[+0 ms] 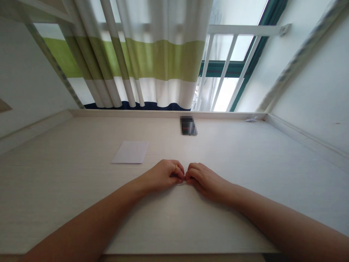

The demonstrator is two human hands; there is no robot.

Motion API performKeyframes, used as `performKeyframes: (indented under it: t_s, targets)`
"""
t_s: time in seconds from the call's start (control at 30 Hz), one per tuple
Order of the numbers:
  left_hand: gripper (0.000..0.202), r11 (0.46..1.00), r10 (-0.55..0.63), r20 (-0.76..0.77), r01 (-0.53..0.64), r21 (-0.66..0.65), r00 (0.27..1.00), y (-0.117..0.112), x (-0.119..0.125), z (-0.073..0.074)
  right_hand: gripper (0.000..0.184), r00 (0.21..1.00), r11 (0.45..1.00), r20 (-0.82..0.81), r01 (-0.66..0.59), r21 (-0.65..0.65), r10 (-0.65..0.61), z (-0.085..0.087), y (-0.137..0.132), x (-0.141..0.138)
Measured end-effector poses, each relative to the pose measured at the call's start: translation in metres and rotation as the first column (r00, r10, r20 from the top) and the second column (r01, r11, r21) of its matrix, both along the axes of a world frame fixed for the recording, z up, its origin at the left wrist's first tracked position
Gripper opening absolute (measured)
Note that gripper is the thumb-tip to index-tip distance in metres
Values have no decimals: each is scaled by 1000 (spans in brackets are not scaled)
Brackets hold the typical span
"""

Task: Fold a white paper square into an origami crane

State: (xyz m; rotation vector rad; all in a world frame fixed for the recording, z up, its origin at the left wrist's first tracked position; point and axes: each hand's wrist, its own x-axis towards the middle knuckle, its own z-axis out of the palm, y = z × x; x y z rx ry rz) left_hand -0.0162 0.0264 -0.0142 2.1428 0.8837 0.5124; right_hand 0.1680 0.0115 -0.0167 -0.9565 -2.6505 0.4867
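Observation:
My left hand [167,175], with a ring on one finger, and my right hand [205,181] meet fingertip to fingertip over the white table. Both are closed in a pinch. Between and just below the fingertips shows a thin pale sliver, perhaps the edge of a small piece of folded paper [182,183]. The fingers hide most of it, so its shape cannot be made out. Beyond my left hand lies a square of white paper [131,152], flat on the table; whether it is one sheet or several I cannot tell.
A blurred dark object [187,126] rests near the table's back edge. At the far right corner sits a small white object [251,119], possibly folded paper. A raised rim [152,114] borders the white tabletop [81,174]. Behind it hang curtains [163,58] beside a barred window.

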Motion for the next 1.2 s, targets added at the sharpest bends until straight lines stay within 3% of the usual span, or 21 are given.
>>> performKeyframes:
  t_s: [0.2,0.53,0.8,1.2]
  targets:
    - [13,1000,6,-7,-6,-3,1000,-1,-1,3,11,999,999,2,36,-10,-36,0,-3,0]
    - [14,1000,-8,-9,8,-7,1000,-1,-3,4,12,987,976,22,158,-152,-157,5,0,-6]
    - [13,1000,-21,-8,21,-4,1000,-2,-4,4,14,986,961,-28,152,-230,-163,5,3,-7]
    - [9,999,26,3,-26,-34,1000,0,0,-1,13,984,964,-10,173,-202,-179,5,1,-9]
